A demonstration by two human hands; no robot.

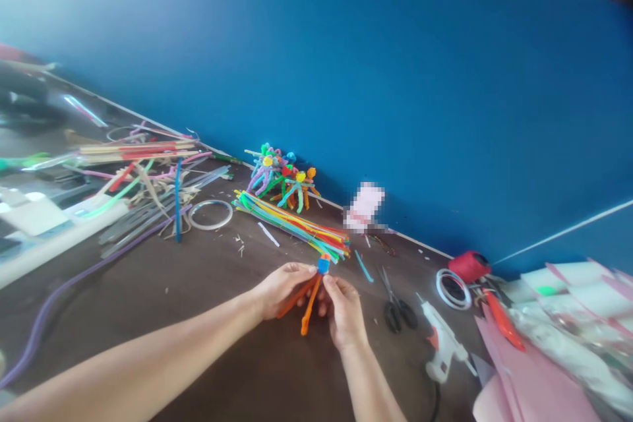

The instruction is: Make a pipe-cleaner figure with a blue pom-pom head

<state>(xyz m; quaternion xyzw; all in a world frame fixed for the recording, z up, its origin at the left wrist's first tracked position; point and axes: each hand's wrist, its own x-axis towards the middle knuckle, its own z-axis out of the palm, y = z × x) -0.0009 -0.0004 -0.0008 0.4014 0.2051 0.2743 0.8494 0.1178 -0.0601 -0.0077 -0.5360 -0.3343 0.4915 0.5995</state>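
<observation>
The left hand (pixel 281 290) and right hand (pixel 343 310) gripped an orange pipe-cleaner figure (pixel 309 306) on the dark tabletop (pixel 222 349), its blue block top (pixel 324 265) pointing toward the blue wall (pixel 395 79), legs angled toward the person.

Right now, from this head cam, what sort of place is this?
Probably a handicraft workbench: a bundle of coloured pipe cleaners, finished pipe-cleaner figures and a white hot glue gun lie on the table.
</observation>
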